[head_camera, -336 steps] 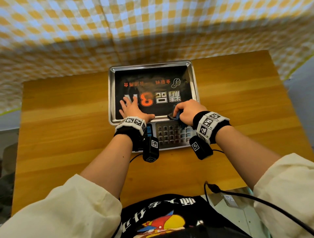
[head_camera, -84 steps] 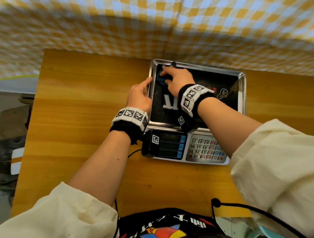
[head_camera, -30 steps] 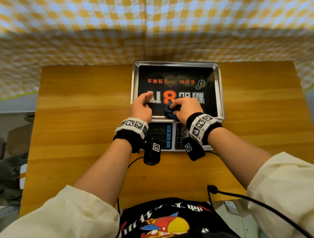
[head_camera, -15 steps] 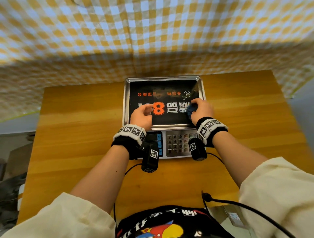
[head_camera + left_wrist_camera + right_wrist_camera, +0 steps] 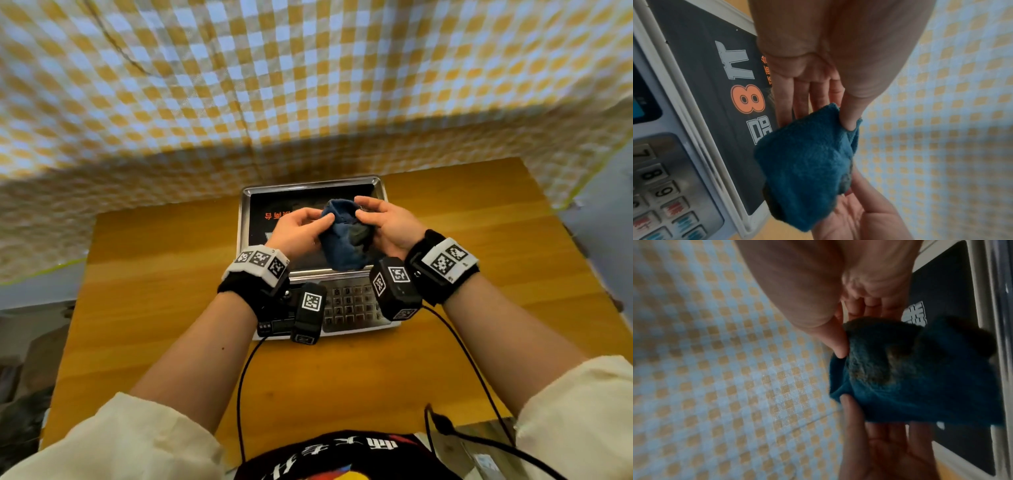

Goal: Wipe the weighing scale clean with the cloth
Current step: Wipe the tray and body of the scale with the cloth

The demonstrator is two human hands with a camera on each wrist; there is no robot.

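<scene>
In the head view, one silver weighing scale with a black printed mat on its steel tray (image 5: 244,219) sits at the centre of the frame on one wooden table (image 5: 154,291), with a yellow-and-white checked curtain (image 5: 308,85) filling the upper half. One crumpled dark blue terry cloth (image 5: 344,236) is held just above the tray, off its surface, between two hands: the left hand (image 5: 296,233) pinches its left edge with thumb and fingers, and the right hand (image 5: 390,226) curls its fingers round the right side. The keypad (image 5: 346,305) shows at lower centre, between the two wrist cameras. In the left wrist view, the left thumb presses into the cloth's upper corner at centre frame, with the mat's orange figure to the left. In the right wrist view, which is blurred, the cloth at centre right shows a greyish, soiled patch. Since the cloth is off the scale and seems to be getting refolded, I judge wiping unfinished; whether the tray is clean cannot be told, and the keypad may remain.
</scene>
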